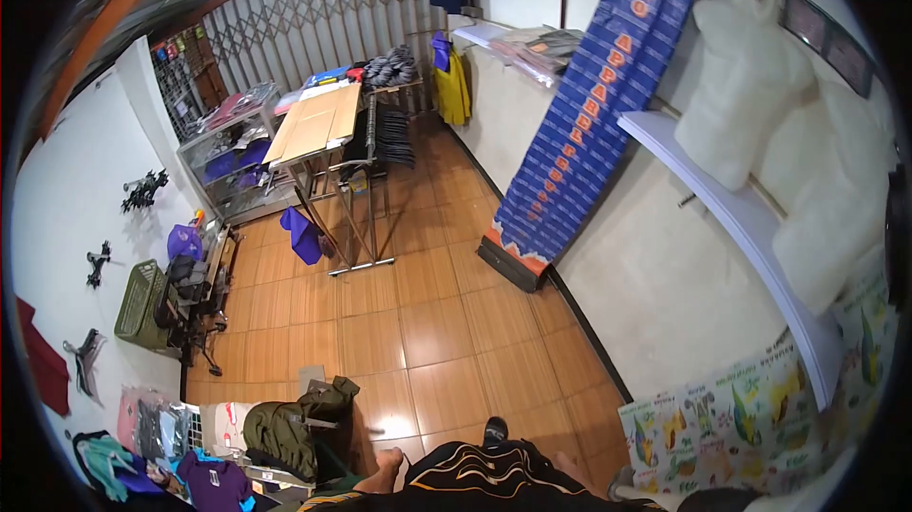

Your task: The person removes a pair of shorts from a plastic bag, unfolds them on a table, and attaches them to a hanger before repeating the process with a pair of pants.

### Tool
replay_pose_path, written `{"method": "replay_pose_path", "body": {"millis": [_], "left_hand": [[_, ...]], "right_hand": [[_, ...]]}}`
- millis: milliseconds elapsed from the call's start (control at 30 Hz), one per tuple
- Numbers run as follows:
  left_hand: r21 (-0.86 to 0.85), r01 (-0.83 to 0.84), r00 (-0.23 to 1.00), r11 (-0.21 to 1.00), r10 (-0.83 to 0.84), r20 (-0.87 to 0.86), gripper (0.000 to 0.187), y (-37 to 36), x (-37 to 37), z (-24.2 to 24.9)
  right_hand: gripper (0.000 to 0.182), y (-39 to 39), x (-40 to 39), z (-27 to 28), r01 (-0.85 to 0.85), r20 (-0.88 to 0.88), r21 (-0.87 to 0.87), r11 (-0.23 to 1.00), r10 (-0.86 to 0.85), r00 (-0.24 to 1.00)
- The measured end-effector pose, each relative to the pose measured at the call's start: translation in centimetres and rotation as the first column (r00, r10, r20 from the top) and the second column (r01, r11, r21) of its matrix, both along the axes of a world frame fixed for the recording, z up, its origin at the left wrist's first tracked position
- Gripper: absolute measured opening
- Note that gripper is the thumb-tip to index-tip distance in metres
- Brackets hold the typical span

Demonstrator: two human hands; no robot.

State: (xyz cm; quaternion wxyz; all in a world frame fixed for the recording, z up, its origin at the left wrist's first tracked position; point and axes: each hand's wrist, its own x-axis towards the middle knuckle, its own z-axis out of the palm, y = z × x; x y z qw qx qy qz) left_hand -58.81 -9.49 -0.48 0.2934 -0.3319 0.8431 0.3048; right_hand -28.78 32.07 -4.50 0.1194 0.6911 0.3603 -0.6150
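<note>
My left hand point(388, 462) is low at the bottom edge, beside my black patterned clothing point(484, 469). It is small and blurred, so I cannot make out its fingers or anything in them. Nearest to it, on the left, an olive green jacket point(285, 436) is draped over a piece of furniture. On the other side, a bit of skin that seems to be my right hand point(567, 464) shows past the clothing, its fingers hidden. One dark shoe point(494, 430) stands on the tiled floor point(442, 388) in front of me.
A wooden-topped table point(313, 123) on a metal frame stands ahead, near a glass display case point(204, 151). A blue banner point(598, 104) leans against the right wall by a shelf point(727, 208) with white mannequin torsos point(741, 85). A green crate point(142, 308) and folded clothes point(214, 483) are left.
</note>
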Motion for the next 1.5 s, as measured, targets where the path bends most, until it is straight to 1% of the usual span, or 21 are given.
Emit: {"method": "replay_pose_path", "body": {"millis": [67,100,133,200,233,300,367,467,567,667,800,900,1000,1033,1067,1100,1167,1233,1300,1400,1500], "left_hand": [[0.024,-0.01,0.998,1.0,0.011,-0.062,0.037,3.6,-0.9,2.9],[0.001,0.027,0.984,1.0,-0.027,-0.176,0.033,5.0,-1.6,2.9],[0.02,0.061,0.987,0.998,-0.058,-0.151,0.031,6.2,-2.1,3.7],[0.073,0.13,0.986,0.989,-0.121,-0.117,0.027,10.7,-4.5,9.7],[0.062,0.126,0.991,0.99,-0.123,-0.049,0.023,11.3,-5.8,8.6],[0.064,0.077,0.996,0.995,-0.074,-0.05,0.022,11.8,-7.7,5.3],[0.047,0.065,0.996,0.997,-0.061,-0.071,0.021,12.9,-9.7,4.7],[0.021,0.027,0.998,0.999,-0.026,-0.058,0.02,13.6,-13.4,3.7],[-0.002,-0.016,0.999,1.0,0.016,-0.042,0.02,13.4,-18.2,1.9],[0.0,-0.018,0.998,1.0,0.017,-0.067,0.02,13.9,-25.7,1.3],[0.077,0.063,0.977,0.995,-0.046,-0.207,0.022,17.2,-39.5,0.2],[0.181,0.151,0.939,0.972,-0.084,-0.333,0.024,21.1,-49.9,-1.3],[0.332,0.143,0.937,0.932,-0.02,-0.348,0.021,27.6,-60.5,-1.9],[0.313,0.176,0.923,0.934,-0.046,-0.382,0.022,30.0,-63.5,-2.0],[0.293,0.207,0.908,0.933,-0.072,-0.413,0.025,33.0,-65.7,0.1],[0.335,0.256,0.878,0.907,-0.073,-0.474,0.027,35.5,-67.7,1.1],[0.41,0.357,0.805,0.839,-0.054,-0.591,0.03,40.3,-71.3,2.8],[0.424,0.409,0.777,0.808,-0.065,-0.627,0.033,44.1,-74.9,2.9],[0.431,0.452,0.773,0.781,-0.102,-0.626,0.039,47.7,-78.1,3.8],[0.49,0.488,0.747,0.722,-0.055,-0.663,0.041,52.5,-83.0,6.3],[0.484,0.531,0.711,0.695,-0.055,-0.701,0.043,56.9,-88.5,9.0]], "right_hand": [[0.036,4.5,-5.1,-0.5,-0.042,-0.02,0.018,0.999,0.042,0.999],[0.037,6.5,-7.7,-0.6,-0.064,-0.027,0.035,0.997,0.065,0.998],[0.038,8.1,-10.1,-0.7,-0.085,-0.032,0.052,0.995,0.086,0.996],[0.039,11.4,-15.1,0.7,-0.165,-0.061,0.114,0.98,0.173,0.983],[0.04,12.9,-17.7,1.6,-0.214,-0.076,0.131,0.968,0.225,0.972],[0.04,14.9,-22.0,2.8,-0.292,-0.1,0.153,0.944,0.309,0.946],[0.039,17.1,-26.4,1.8,-0.352,-0.121,0.168,0.921,0.374,0.92],[0.039,19.1,-32.5,0.0,-0.376,-0.114,0.12,0.919,0.389,0.914],[0.031,19.4,-37.6,1.4,-0.295,-0.066,0.167,0.941,0.309,0.949],[0.03,19.5,-40.1,2.8,-0.158,-0.113,0.147,0.976,0.175,0.978],[0.042,21.0,-44.2,0.4,-0.165,-0.034,-0.072,0.984,0.162,0.986],[0.038,20.9,-49.2,2.5,-0.105,-0.063,0.009,0.994,0.105,0.992],[0.035,20.6,-53.3,5.4,-0.059,-0.123,0.06,0.996,0.066,0.99],[0.033,20.9,-54.8,6.0,-0.056,-0.139,0.071,0.996,0.065,0.988],[0.036,21.3,-56.9,8.5,-0.082,-0.139,0.078,0.994,0.092,0.986],[0.033,20.9,-60.2,13.9,-0.095,-0.062,0.146,0.985,0.105,0.993],[0.031,22.9,-64.3,13.1,-0.159,-0.008,0.168,0.973,0.162,0.987],[0.029,25.9,-69.0,10.6,-0.169,0.002,0.187,0.968,0.172,0.985],[0.026,29.6,-73.0,5.7,-0.123,-0.027,0.198,0.972,0.131,0.991],[0.02,36.1,-79.0,0.4,-0.025,-0.171,0.269,0.963,0.074,0.982],[0.016,43.5,-86.6,-2.3,0.034,-0.436,0.426,0.904,0.172,0.883]]}}
